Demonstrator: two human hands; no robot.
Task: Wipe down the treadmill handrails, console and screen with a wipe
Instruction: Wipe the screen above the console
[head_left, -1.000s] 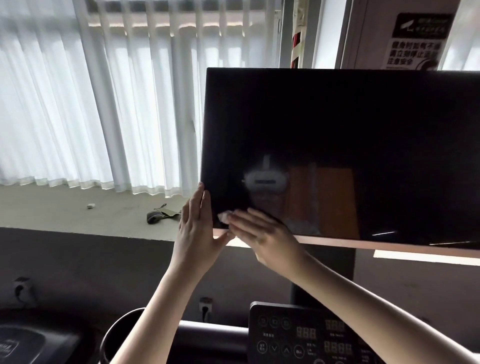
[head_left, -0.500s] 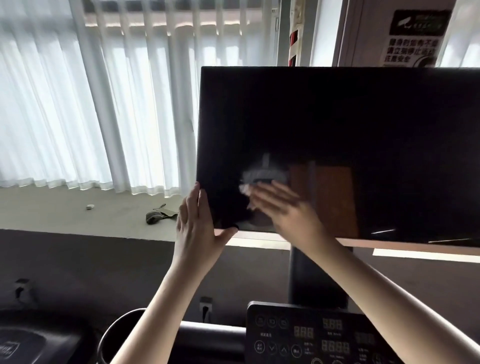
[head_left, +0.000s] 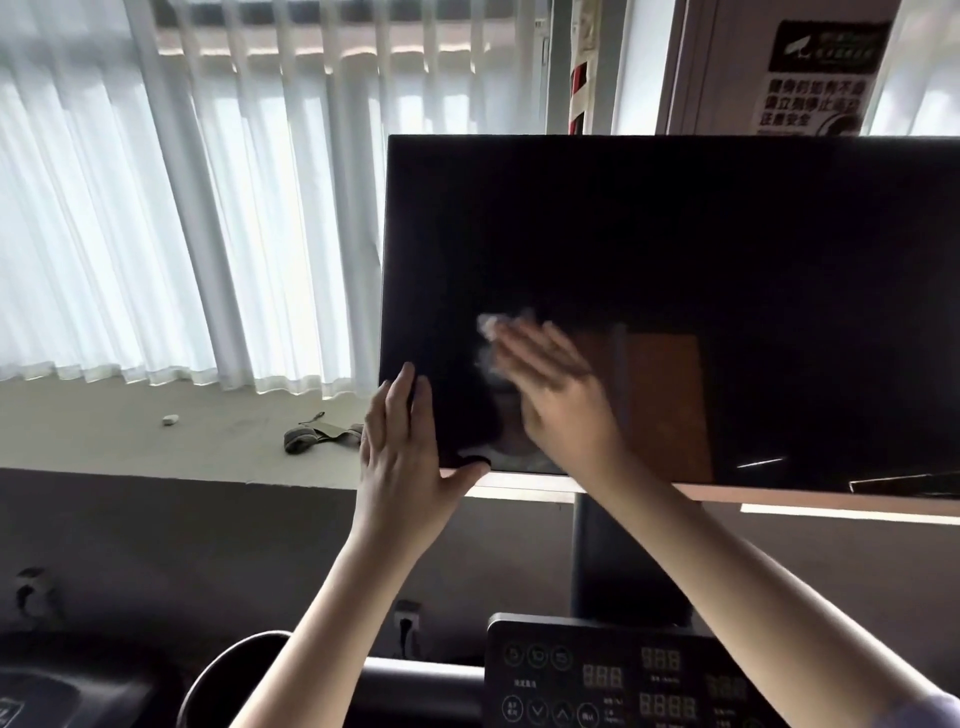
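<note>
My flat right hand (head_left: 556, 395) pins the soft, limp wipe (head_left: 488, 327) on the slick, likely fragile screen (head_left: 675, 234); my open left hand (head_left: 400, 457) steadies its corner.

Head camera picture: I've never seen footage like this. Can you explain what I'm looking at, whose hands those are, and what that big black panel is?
No robot here: a person wears a camera on the head, so you look forward and down along their own bare arms. The big glossy black rectangular screen belongs to a treadmill. Below it sits the dark console panel with round buttons and number displays. The left hand lies flat on the screen's lower left corner, with the thumb at the bottom edge. The right hand presses a small crumpled white wipe against the glass with straight fingers. Behind hang white sheer curtains.
</note>
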